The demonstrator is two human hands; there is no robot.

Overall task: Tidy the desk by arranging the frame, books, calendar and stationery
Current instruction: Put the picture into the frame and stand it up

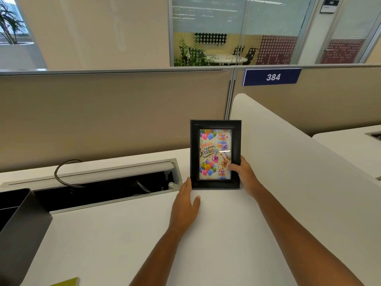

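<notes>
A person's right hand [242,174] grips the lower right edge of the black photo frame [215,124], thumb on the glass and fingers behind. The left hand [185,205], fingers straight, touches the frame's lower left corner, its palm low over the white desk [123,234]. Both forearms reach forward from the near edge. The frame stands upright at the desk's far right, just beside the curved white divider [288,162] and right of the open cable tray [103,182]. Setting the frame in place appears to be the step in hand. The next move probably calls for a gentle release of both hands so that it keeps standing.
</notes>
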